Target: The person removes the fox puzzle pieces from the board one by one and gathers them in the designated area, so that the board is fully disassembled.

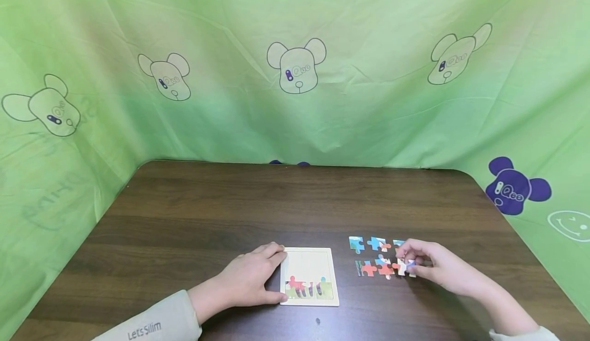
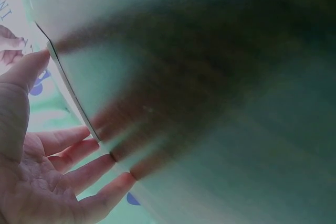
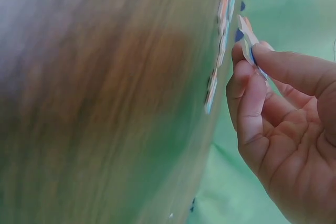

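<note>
A square, pale-rimmed puzzle tray (image 1: 335, 279) lies flat on the table; joined pieces (image 1: 313, 291) with green, red and dark stripes fill its lower part, and its upper part is white. My left hand (image 1: 251, 278) touches the tray's left side, thumb near the lower corner, fingers near the upper one. In the left wrist view, the fingers (image 2: 94, 174) meet the edge fairly straight. To the right, my right hand (image 1: 438, 264) pinches a white, orange and blue puzzle piece (image 3: 247, 38) between thumb and fingers, lifted off the table in the right wrist view.
Loose puzzle pieces lie in two rows right of the tray, among them a blue-green piece (image 1: 356, 243), a blue and white one (image 1: 377, 243) and a red one (image 1: 367, 268). The brown wooden table (image 1: 207, 203) ends at a green printed curtain (image 1: 230, 121).
</note>
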